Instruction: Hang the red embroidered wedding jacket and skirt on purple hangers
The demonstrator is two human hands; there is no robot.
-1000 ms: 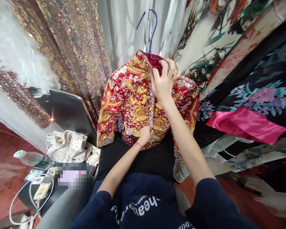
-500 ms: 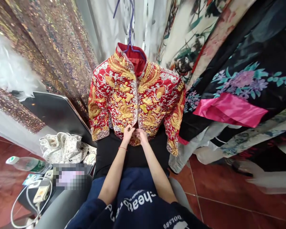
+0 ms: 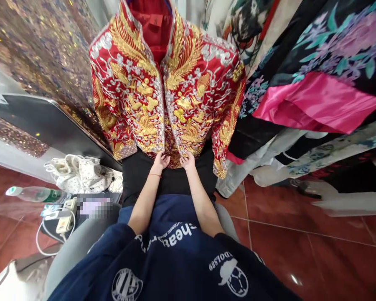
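Observation:
A red jacket (image 3: 144, 100) with gold and silver embroidery hangs upright in front of me, its lower part over the black cloth on my lap. My left hand (image 3: 161, 160) pinches the lower front edge of the panel on the left. With fingers closed on the matching edge of the other panel, my right hand (image 3: 187, 159) is a short way to the right. Between the two hands the front gapes slightly, and embroidered fabric shows behind. The fingertips are partly hidden by the cloth edges.
Sequinned fabric (image 3: 62, 50) hangs at left above a dark panel (image 3: 50, 123). A white dotted cloth bundle (image 3: 81, 173), a plastic bottle (image 3: 37, 194) and a white cable (image 3: 39, 242) lie lower left. Black floral garments with a pink satin piece (image 3: 316, 104) hang at right over red floor tiles (image 3: 278, 209).
My hands have moved apart, and the lower front edges of the jacket have opened between them. My view has come closer to the jacket, so the hanger has mostly left the frame.

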